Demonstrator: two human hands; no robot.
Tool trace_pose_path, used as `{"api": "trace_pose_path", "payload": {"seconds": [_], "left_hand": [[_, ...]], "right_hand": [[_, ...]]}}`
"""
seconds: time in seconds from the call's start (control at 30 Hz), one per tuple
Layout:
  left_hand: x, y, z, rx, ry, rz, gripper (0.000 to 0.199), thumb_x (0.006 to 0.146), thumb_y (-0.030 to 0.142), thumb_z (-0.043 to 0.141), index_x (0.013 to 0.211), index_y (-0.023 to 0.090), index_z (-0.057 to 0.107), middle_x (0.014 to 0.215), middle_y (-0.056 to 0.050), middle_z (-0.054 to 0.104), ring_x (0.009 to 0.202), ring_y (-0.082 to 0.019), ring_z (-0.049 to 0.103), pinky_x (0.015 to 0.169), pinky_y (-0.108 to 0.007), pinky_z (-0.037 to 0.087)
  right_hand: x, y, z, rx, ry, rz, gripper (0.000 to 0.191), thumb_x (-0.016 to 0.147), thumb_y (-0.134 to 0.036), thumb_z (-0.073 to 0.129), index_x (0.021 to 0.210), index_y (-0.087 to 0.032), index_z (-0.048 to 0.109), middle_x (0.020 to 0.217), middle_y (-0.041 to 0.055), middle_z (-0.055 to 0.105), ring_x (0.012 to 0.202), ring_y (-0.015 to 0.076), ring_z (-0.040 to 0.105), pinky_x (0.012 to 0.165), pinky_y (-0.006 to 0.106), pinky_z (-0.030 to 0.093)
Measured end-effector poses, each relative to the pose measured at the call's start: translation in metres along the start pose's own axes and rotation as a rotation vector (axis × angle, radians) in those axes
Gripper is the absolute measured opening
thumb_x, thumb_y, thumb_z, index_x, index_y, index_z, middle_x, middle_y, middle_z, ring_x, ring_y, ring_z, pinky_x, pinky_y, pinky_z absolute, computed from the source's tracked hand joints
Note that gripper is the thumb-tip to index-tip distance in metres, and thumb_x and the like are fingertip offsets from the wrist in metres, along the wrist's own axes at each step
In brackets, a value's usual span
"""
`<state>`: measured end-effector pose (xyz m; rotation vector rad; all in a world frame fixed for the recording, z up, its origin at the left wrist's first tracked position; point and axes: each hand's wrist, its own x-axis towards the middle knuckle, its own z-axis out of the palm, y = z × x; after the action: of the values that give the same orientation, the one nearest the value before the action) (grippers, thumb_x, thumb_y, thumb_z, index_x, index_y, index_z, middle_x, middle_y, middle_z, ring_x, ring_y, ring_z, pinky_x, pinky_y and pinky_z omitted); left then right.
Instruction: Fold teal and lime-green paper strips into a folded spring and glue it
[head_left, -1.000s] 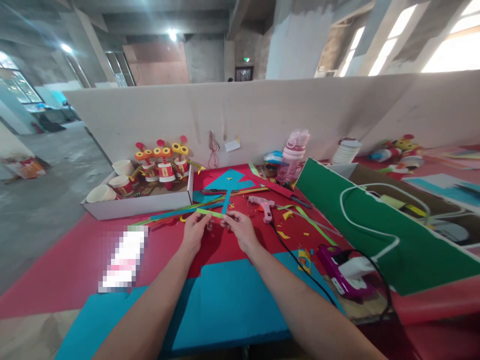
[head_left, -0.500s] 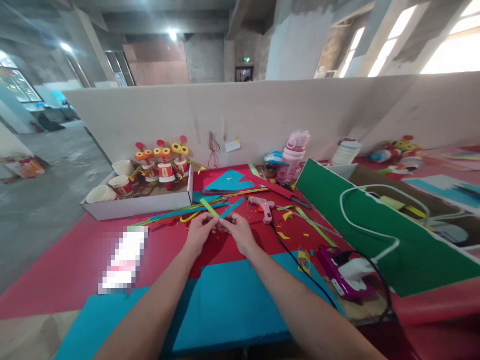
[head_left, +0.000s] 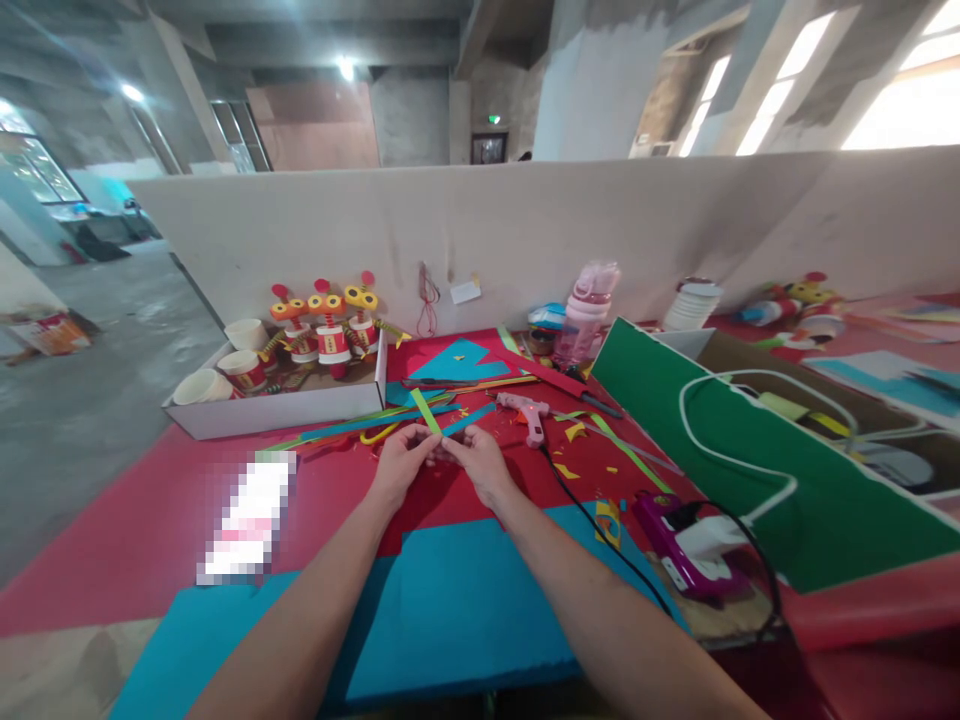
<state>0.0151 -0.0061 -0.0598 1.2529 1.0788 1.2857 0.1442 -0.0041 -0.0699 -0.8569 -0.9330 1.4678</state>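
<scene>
My left hand and my right hand meet over the red table sheet, fingertips pinched together where two paper strips join. A green strip rises up and left from the pinch. The blue strip slants up and right out of the same spot. Which fingers grip which strip is hard to tell, but both hands are closed on the joined ends. Just right of my hands lies a pink glue gun. Long coloured paper strips lie behind my left hand.
At the back left a white box holds cups and several red-and-yellow cup figures. To the right are a green panel, a purple power strip and a black cable. A pink bottle stands behind. Blue sheets lie under my forearms.
The green strip has swung a little more upright and the blue strip has tilted lower toward the right. Both hands remain in almost the same place.
</scene>
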Motion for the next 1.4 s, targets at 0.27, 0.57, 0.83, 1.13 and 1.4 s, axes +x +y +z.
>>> {"api": "trace_pose_path", "payload": {"seconds": [0.27,0.57,0.83,1.13,1.4], "left_hand": [[0.0000,0.0007,-0.0018,0.028,0.032,0.022,0.025,0.066,0.038,0.071,0.070,0.015,0.064,0.057,0.000,0.059,0.053,-0.010,0.051,0.054,-0.022,0.041],[0.0003,-0.0029,-0.0023,-0.032,0.021,0.010,0.025,0.066,0.036,0.071,0.072,0.014,0.062,0.059,0.000,0.060,0.054,-0.010,0.053,0.053,-0.021,0.042],[0.0010,-0.0031,-0.0026,-0.107,0.013,-0.022,0.022,0.065,0.032,0.072,0.071,0.014,0.062,0.055,0.001,0.058,0.050,-0.009,0.050,0.052,-0.021,0.041],[0.0009,-0.0015,-0.0014,-0.087,0.024,-0.019,0.023,0.062,0.033,0.073,0.069,0.014,0.063,0.057,0.000,0.059,0.050,-0.009,0.050,0.051,-0.021,0.040],[0.0007,-0.0029,-0.0032,-0.084,-0.029,0.007,0.022,0.063,0.032,0.074,0.068,0.013,0.064,0.054,-0.001,0.058,0.050,-0.010,0.050,0.050,-0.022,0.040]], "right_hand": [[0.0013,-0.0026,-0.0021,-0.027,-0.013,0.004,0.030,0.056,-0.038,0.078,0.069,-0.015,0.063,0.067,0.0037,0.069,0.064,0.0174,0.066,0.073,0.035,0.054],[-0.0002,-0.0057,0.0003,-0.011,-0.029,-0.015,0.029,0.056,-0.035,0.078,0.072,-0.015,0.064,0.067,0.0035,0.069,0.061,0.0168,0.065,0.072,0.035,0.053],[0.0013,-0.0063,-0.0023,0.126,-0.047,0.036,0.033,0.054,-0.038,0.079,0.073,-0.016,0.063,0.064,0.0010,0.067,0.059,0.0138,0.063,0.069,0.032,0.052],[-0.0001,-0.0043,-0.0015,0.093,-0.078,0.032,0.032,0.059,-0.039,0.077,0.078,-0.018,0.062,0.066,-0.0015,0.065,0.060,0.0105,0.061,0.065,0.026,0.052],[-0.0009,-0.0021,-0.0014,0.008,-0.063,0.000,0.034,0.060,-0.040,0.076,0.083,-0.017,0.068,0.069,0.0001,0.067,0.062,0.0126,0.062,0.066,0.027,0.052]]}}
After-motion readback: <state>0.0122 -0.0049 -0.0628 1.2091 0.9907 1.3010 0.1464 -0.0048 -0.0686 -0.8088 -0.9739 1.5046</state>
